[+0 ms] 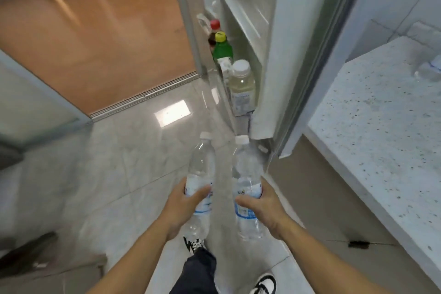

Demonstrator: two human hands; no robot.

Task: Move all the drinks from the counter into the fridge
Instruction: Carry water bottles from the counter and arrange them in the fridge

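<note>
Both hands grip clear water bottles at label height: left hand [185, 200] on left bottle [201, 169], right hand [260, 205] on right bottle [247, 174], near fridge door shelf [238, 93]. Probably full, moderately heavy, thin-walled, smooth; mid-body hold seems sound.

Clear glossy plastic bottles [248, 188], polished marbled floor tiles [133, 150], speckled stone counter [381, 131].

Two clear water bottles with white caps, left one [200, 184] and right one [248, 188], both held upright-ish, tilted forward. Four more drinks sit in the fridge door shelf [241, 112]; another bottle [429, 71] lies on the surface far right.
</note>
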